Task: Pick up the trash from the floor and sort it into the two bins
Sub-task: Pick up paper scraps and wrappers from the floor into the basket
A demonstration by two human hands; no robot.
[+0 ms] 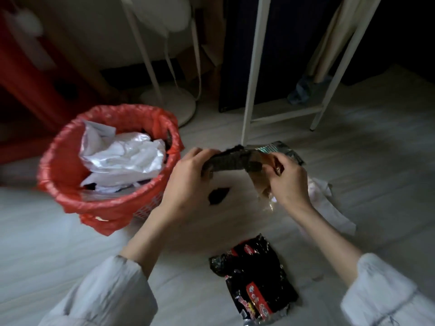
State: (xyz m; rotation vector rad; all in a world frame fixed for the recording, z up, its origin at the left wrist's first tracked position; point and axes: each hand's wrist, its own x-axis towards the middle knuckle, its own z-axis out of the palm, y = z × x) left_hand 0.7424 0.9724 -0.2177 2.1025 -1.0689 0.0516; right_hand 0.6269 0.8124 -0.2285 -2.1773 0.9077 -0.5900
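pale floorboards point(376, 165) run under everything, with white stand legs point(251, 74) and a round white fan base point(179, 102) at the back. both hands grip one dark crumpled wrapper point(231, 162) above the floor just right of the bin, the left hand point(188, 182) curled round its left end and the right hand point(286, 182) pinching its right end along with some clear film. outward lie a red-lined bin point(77, 191) holding white paper, a black and red snack packet point(254, 278) near the sleeves, and white tissue point(329, 205) by the right wrist.
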